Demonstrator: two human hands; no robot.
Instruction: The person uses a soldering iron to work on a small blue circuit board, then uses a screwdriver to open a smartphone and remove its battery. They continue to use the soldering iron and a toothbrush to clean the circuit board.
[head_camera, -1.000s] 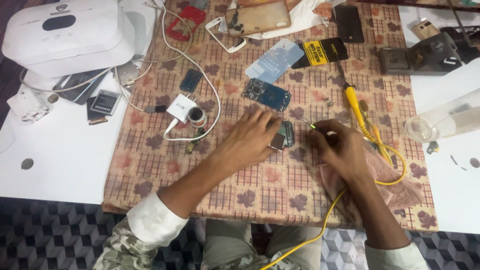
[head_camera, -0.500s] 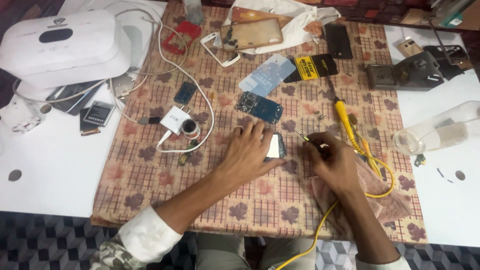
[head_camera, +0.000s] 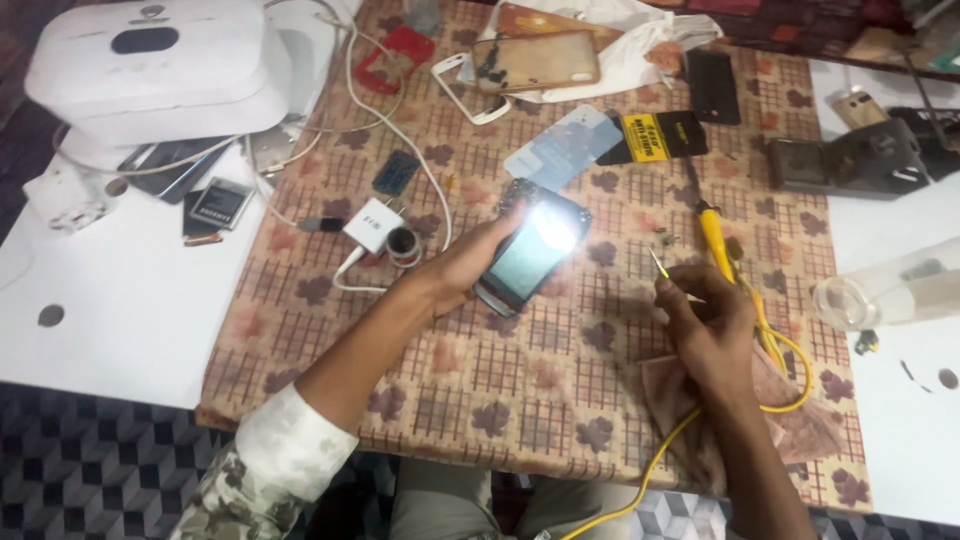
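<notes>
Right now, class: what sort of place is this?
Probably a phone repair bench: the left hand holds a phone, a yellow soldering iron lies nearby, and phone cases are scattered about.

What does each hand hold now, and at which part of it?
Left hand holds a phone by its lower end, tilted off the cloth. Right hand pinches a thin yellow-tipped tool near its lower part.

left hand (head_camera: 462, 268) tilts a phone (head_camera: 530, 252); right hand (head_camera: 708, 325) pinches thin tweezers (head_camera: 660, 266).

Tablecloth (head_camera: 540, 400) tan, brown checks, leaf motifs; soldering iron (head_camera: 716, 235) yellow; charger (head_camera: 372, 224) white; sleeve (head_camera: 265, 470) camouflage
</notes>
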